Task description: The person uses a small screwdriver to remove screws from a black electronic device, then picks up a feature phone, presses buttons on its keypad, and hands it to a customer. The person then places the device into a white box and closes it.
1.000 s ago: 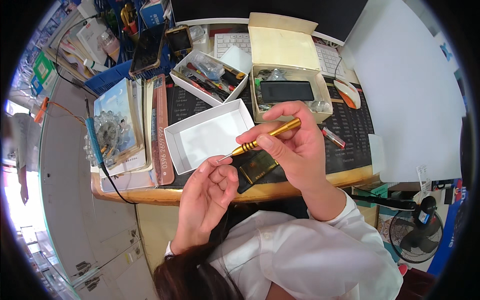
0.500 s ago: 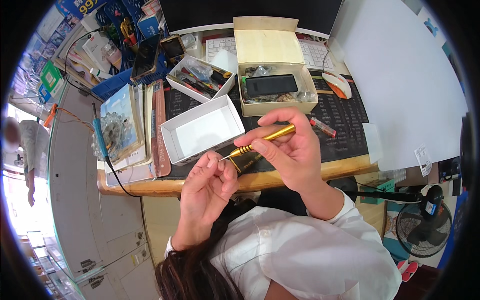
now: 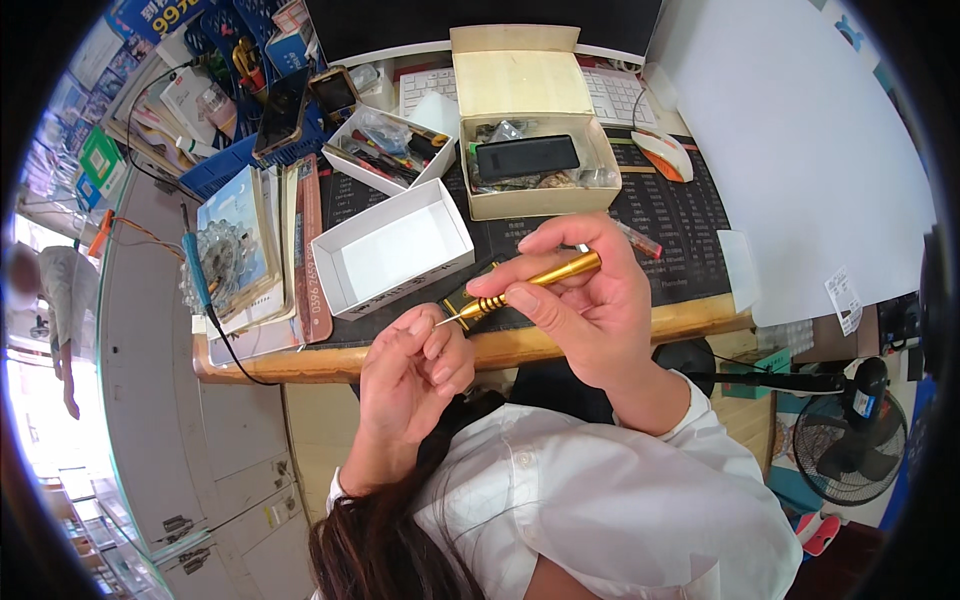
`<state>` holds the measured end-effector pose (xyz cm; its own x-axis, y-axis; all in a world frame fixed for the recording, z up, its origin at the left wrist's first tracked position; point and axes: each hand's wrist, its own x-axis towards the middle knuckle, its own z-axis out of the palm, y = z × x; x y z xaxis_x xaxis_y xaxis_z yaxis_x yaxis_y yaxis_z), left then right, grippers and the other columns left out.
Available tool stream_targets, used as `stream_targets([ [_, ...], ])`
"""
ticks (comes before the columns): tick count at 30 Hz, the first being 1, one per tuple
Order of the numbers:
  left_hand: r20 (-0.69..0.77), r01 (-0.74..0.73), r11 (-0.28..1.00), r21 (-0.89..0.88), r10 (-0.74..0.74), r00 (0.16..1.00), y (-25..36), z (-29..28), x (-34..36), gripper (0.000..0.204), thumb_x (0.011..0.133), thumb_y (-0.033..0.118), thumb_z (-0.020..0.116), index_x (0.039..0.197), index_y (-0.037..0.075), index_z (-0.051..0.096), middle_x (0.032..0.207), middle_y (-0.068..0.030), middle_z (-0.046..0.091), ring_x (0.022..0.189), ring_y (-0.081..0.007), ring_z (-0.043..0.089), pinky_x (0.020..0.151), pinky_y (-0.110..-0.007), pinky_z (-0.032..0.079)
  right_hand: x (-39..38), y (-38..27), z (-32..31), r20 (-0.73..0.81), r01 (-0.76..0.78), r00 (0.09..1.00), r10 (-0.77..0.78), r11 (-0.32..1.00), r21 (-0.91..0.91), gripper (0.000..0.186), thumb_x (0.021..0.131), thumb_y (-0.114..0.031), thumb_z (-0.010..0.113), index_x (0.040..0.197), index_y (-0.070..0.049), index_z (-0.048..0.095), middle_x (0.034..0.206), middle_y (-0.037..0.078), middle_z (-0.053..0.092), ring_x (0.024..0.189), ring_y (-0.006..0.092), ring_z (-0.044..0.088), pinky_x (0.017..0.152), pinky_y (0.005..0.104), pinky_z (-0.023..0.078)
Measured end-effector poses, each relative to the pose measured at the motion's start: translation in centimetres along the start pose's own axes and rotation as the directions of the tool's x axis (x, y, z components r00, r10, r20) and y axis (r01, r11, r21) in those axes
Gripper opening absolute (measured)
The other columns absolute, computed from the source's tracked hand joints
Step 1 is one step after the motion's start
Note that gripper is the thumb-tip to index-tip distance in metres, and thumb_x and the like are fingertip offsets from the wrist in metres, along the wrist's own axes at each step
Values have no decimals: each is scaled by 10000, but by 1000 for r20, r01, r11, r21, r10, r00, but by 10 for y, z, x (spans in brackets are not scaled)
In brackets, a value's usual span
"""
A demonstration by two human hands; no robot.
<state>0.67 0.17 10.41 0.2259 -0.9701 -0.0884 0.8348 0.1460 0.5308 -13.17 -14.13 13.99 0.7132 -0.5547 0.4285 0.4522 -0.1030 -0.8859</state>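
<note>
Grip — right hand clamped on gold screwdriver. Left hand curled at its tip — can't tell whether pinching.

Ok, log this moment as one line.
right hand: holding gold screwdriver | left hand: curled at its tip | open white box: on dark mat

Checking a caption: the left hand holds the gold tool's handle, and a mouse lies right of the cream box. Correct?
No, the head view shows the right hand holding the gold tool's handle; a mouse does lie right of the cream box.
</note>
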Motion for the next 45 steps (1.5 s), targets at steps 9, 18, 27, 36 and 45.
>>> stream_targets([
  [9, -3, -1, 999, 42, 1, 1000, 0, 5, -5, 303, 1062, 246, 494, 819, 79, 430, 693, -28, 424, 625, -124, 377, 542, -257, 325, -5, -4, 0, 24, -10, 1000, 10, 1000, -19, 305, 972, 72, 603, 1209, -2, 426, 1041, 241, 734, 1058, 269, 724, 928, 339, 559],
  [18, -47, -78, 976, 203, 90, 995, -9, 3, -5, 297, 1073, 254, 461, 857, 50, 466, 710, -65, 479, 629, -151, 426, 559, -266, 354, -13, 10, -5, 40, 5, 999, -6, 1000, 20, 284, 988, 40, 610, 1226, 3, 459, 1098, 159, 694, 1082, 207, 711, 905, 304, 572],
  [27, -225, -114, 718, 687, 358, 906, -20, -29, 0, 212, 1030, 127, 546, 1153, -6, 654, 904, -109, 649, 742, -197, 577, 664, -284, 445, -22, 18, -37, -142, -63, 988, 54, 996, -62, 239, 1006, -24, 612, 1183, -23, 452, 1024, 210, 748, 1001, 231, 733, 845, 273, 577],
  [36, 263, -108, -322, 940, 485, 834, -50, -64, 7, 537, 777, 44, 805, 1273, 2, 602, 1345, -188, 594, 1258, -399, 531, 1066, -473, 436, -52, 44, -57, -241, -206, 954, 181, 975, -80, 240, 1000, 3, 605, 1188, -28, 460, 1061, 198, 743, 1005, 205, 720, 887, 293, 562],
  [45, 292, -127, -349, 928, 475, 830, -49, -67, 9, 553, 766, 60, 824, 1266, 0, 595, 1338, -175, 609, 1234, -401, 549, 1049, -470, 446, -53, 57, -38, -187, -227, 964, 187, 948, -224, 214, 979, 9, 638, 1171, 5, 544, 1071, 122, 721, 1044, 205, 735, 837, 285, 609],
])
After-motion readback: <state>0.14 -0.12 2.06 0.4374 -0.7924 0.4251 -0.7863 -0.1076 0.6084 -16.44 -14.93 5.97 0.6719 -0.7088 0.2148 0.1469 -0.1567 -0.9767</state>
